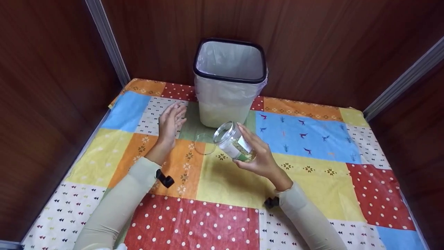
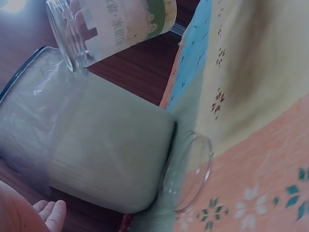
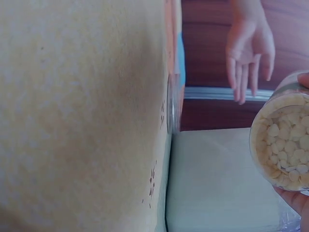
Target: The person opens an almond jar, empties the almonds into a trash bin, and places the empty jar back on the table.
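Observation:
My right hand (image 1: 258, 152) grips a clear jar (image 1: 233, 143) with a white and green label, holding it tilted above the table with its uncovered mouth towards the left. Through the jar's base (image 3: 285, 145), the right wrist view shows many small, pale, flat pieces inside. To the left, my left hand (image 1: 170, 125) is raised with its fingers extended and nothing in it. Between the hands, a clear round lid (image 1: 204, 143) lies on the cloth; the left wrist view shows the same lid (image 2: 193, 174) close to the bin's base.
A pale bin (image 1: 225, 111) with a black rim and a plastic liner stands at the back, just beyond the jar. The patchwork tablecloth (image 1: 194, 222) covers the table. Dark wood panels (image 1: 312, 52) rise behind and at both sides.

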The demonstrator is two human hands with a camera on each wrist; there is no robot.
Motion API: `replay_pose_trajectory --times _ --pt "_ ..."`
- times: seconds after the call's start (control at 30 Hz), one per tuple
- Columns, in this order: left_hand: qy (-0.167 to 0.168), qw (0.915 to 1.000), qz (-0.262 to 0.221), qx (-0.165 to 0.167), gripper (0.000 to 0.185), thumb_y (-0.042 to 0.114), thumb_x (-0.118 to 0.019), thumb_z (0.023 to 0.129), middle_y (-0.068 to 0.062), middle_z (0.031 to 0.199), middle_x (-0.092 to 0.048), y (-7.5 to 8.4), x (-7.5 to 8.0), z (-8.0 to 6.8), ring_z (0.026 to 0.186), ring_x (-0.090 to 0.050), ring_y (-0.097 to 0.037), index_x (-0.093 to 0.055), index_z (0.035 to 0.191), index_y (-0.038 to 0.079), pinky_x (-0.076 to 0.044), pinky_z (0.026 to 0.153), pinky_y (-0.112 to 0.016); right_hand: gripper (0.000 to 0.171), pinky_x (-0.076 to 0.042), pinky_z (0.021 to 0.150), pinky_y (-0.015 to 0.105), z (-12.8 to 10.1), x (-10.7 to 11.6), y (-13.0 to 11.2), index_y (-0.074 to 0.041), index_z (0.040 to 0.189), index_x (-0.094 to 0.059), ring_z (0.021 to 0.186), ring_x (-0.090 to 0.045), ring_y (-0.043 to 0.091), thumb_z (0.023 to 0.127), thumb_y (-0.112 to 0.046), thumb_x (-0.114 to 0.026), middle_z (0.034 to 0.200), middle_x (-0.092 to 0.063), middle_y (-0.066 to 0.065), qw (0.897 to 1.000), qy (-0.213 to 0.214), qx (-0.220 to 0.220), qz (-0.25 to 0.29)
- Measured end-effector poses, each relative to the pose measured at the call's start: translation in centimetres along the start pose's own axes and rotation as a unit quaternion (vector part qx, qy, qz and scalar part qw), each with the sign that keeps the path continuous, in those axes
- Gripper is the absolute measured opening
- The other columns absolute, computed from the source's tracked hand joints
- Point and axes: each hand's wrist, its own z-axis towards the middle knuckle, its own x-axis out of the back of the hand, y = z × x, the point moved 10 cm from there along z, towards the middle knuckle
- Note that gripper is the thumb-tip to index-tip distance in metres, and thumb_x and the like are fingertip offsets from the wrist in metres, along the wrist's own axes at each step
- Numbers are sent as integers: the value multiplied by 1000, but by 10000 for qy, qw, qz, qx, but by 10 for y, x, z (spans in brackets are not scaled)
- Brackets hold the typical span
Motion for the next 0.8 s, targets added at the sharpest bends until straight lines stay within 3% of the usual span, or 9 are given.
replay_pose_trajectory --times 0.17,0.37,0.67,0.8 --pt "-99 9983 376 -425 44 26 -45 110 -17 145 -57 18 -8 3 132 -56 -29 -50 147 3 -49 105 -44 96 -43 111 37 0 0 -1 6 148 -46 140 -46 36 66 -12 -93 155 -45 19 10000 46 76 -21" --pt "-255 9893 970 -1057 46 27 -46 109 -12 147 -56 43 -20 9 133 -55 -23 -49 148 4 -49 104 -45 98 -44 111 41 -2 -1 1 5 149 -44 141 -45 35 66 -13 -94 156 -44 17 10000 42 17 -68" --pt "-312 9787 1216 -1622 45 19 -48 107 -16 148 -52 67 -29 20 137 -49 -24 -48 148 1 -45 109 -36 99 -47 108 45 -2 -3 0 4 150 -43 141 -45 35 66 -13 -94 157 -43 17 10000 -29 -14 -71" --pt "-344 9730 1332 -1854 44 16 -47 108 -17 153 -48 77 -33 28 142 -45 -24 -46 149 0 -37 115 -29 100 -46 109 44 -1 -1 -1 4 149 -44 141 -45 34 65 -12 -95 156 -43 18 10000 -24 -34 -72"
